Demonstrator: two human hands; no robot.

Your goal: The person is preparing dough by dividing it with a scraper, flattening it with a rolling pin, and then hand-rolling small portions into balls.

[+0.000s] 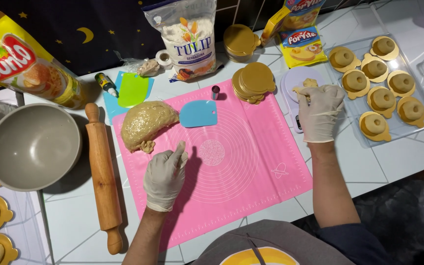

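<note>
Two gloved hands work over your pink mat (251, 167). Your left hand (165, 174), fingers loosely curled on nothing, sits just at 5 o'clock of the dough (148, 122), whose long axis runs from 7 to 1 o'clock. Your right hand (321, 113), fingers together, presses a dough piece (309, 83) on the scale (293, 78).

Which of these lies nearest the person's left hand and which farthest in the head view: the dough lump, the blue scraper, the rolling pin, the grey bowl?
From the left hand:
1. Dough lump, just above it on the pink mat.
2. Blue scraper, up and to the right. Rolling pin, to the left: too close to call.
3. Grey bowl, far left.
</note>
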